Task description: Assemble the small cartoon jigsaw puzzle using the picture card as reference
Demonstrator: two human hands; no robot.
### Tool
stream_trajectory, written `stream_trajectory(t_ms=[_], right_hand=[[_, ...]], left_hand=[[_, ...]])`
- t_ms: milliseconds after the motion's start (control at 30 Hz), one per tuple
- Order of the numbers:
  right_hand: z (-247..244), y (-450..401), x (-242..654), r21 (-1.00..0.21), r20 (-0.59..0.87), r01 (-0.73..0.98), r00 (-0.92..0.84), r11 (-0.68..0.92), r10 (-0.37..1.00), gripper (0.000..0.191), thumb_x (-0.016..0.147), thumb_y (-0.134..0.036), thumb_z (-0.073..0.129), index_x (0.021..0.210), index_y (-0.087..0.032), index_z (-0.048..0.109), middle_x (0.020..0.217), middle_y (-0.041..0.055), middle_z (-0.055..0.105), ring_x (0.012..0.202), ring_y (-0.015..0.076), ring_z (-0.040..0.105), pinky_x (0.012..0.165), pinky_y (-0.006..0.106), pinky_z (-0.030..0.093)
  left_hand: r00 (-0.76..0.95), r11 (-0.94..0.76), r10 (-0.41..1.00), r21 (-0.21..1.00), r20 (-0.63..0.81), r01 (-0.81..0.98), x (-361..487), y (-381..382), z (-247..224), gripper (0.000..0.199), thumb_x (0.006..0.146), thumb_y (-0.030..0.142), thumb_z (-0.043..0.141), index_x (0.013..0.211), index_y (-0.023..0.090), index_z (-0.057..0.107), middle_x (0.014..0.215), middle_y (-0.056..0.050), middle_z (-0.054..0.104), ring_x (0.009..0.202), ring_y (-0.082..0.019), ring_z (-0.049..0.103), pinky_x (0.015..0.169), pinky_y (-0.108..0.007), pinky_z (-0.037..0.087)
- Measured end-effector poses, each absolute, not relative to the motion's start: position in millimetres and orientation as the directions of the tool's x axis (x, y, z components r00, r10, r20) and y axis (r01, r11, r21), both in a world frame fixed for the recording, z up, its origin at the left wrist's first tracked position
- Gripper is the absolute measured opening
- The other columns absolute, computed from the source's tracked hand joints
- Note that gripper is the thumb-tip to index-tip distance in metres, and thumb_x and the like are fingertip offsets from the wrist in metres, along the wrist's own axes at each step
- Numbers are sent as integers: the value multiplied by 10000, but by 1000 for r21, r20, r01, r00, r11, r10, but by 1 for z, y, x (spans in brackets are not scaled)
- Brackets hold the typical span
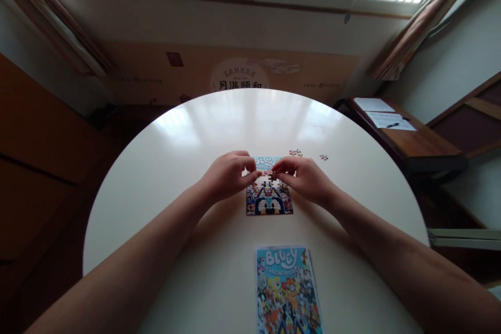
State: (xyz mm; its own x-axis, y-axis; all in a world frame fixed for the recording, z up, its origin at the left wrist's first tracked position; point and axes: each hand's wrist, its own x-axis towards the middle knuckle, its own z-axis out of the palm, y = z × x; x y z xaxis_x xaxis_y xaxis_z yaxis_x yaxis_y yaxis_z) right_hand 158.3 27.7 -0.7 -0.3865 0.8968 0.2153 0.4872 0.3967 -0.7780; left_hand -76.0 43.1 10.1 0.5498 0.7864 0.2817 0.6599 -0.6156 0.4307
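Observation:
A partly assembled jigsaw puzzle [270,204] lies on the white round table, a blue cartoon dog's face at its near end. Its top strip with lettering is at the far end, and an uneven gap crosses between the two parts. My left hand [233,175] is at the gap's left side, thumb and forefinger pinched; what they hold, if anything, is too small to make out. From the right, my right hand [307,178] pinches a small dark puzzle piece [273,178] over the gap. Nearer me lies a reference picture [287,289] with the same lettering and characters.
Loose puzzle pieces [296,152] lie beyond my right hand, with another small cluster [324,157] farther right. The round table [156,182] has a curved edge. A wooden desk [426,138] with papers and a pen stands at the right, and windows are behind.

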Motion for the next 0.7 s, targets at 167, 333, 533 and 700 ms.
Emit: stream_trajectory(t_ms=[167, 333, 533, 700], right_hand=[[-7, 27, 152, -727, 230, 541, -389, 423, 892, 106, 886, -233, 676, 966, -251, 743, 841, -13, 765, 689, 135, 641, 695, 300, 511], [-11, 30, 153, -551, 375, 620, -415, 559, 829, 106, 904, -221, 677, 987, -251, 737, 950, 36, 745, 939, 223, 644, 882, 402, 497], [-7, 32, 163, -432, 436, 597, -517, 675, 737, 75, 913, -254, 689, 923, -249, 763, 925, 40, 733, 882, 214, 622, 864, 395, 489], [-14, 31, 160, -445, 389, 578, -563, 684, 729, 102, 900, -247, 701, 926, -288, 790, 884, 19, 734, 833, 195, 615, 844, 383, 484]], left_hand=[[562, -645, 764, 365, 317, 671, -81, 47, 3, 149, 856, 346, 710, 896, 204, 691, 1029, -78, 674, 1005, -262, 578, 865, -405, 480], [568, -645, 764, 389, 307, 658, -81, 48, 0, 183, 846, 287, 709, 1012, 215, 677, 1155, -82, 659, 1104, -281, 573, 968, -464, 477], [569, -640, 768, 382, 295, 666, -82, 47, -1, 208, 859, 314, 707, 1042, 220, 682, 1198, -93, 660, 1153, -293, 575, 1007, -486, 473], [572, -624, 781, 358, 250, 695, -84, 47, -6, 398, 864, 432, 706, 1200, 223, 663, 1363, -135, 600, 1289, -335, 518, 1081, -524, 431]])
